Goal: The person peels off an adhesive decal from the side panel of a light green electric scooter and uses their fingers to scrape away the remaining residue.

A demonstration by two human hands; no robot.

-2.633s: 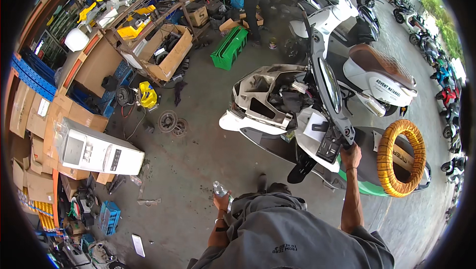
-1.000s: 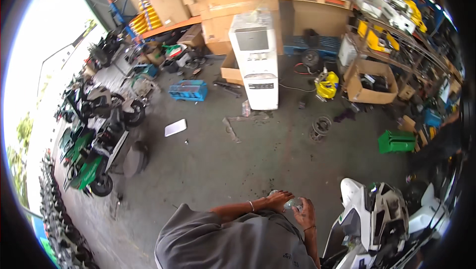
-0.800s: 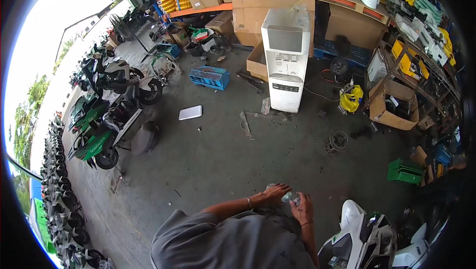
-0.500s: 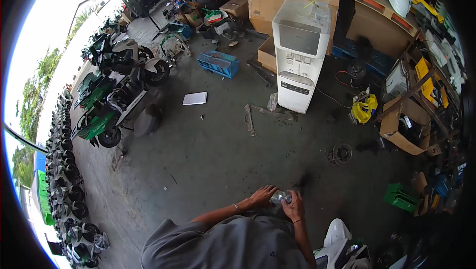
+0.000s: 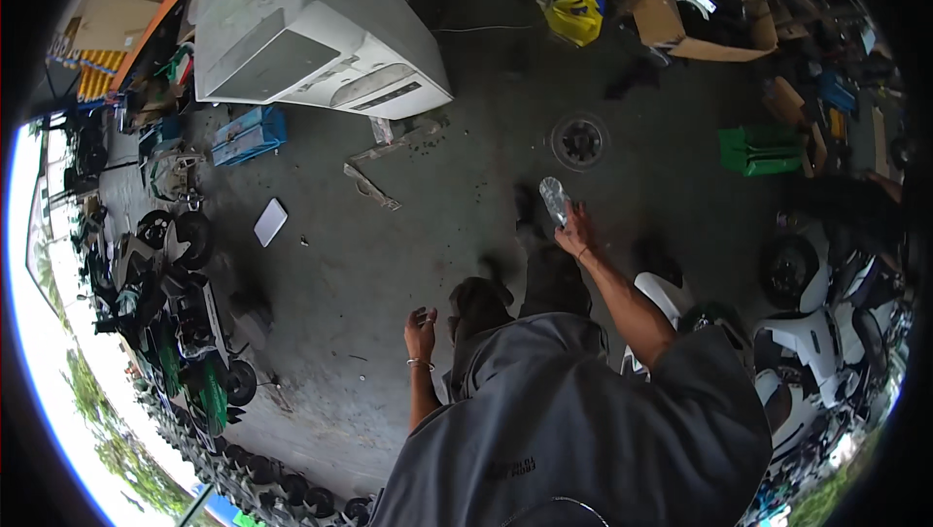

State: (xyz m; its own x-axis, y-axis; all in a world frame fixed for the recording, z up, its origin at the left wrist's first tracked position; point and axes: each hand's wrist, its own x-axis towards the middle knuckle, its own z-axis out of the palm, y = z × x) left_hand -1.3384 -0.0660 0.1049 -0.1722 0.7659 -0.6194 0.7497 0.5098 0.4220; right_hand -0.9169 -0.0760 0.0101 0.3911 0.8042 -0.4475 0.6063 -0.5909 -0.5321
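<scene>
My right hand point(image 5: 575, 232) is wrapped round one end of a clear plastic bottle point(image 5: 553, 197), held out tilted ahead of my right leg. Its other end points away from me, above the dark floor. At my left side, my left hand point(image 5: 420, 331) hangs beside my knee, with its fingers loosely bent and apart. It holds nothing that I can see. A metal bracelet point(image 5: 420, 364) circles the left wrist.
A white water dispenser point(image 5: 413, 61) stands ahead on the left. Past the bottle lies a round wheel-like part point(image 5: 580, 141). A yellow bag point(image 5: 575, 14), an open cardboard box point(image 5: 671, 27) and a green bin point(image 5: 761, 150) are farther off. Motorbikes point(image 5: 180, 323) line the left; white scooter parts point(image 5: 807, 342) sit right.
Both hands were together at the bottle; the left has let go and dropped to my side. The right has carried the bottle outward. My view has turned right, and my legs are in stride.
</scene>
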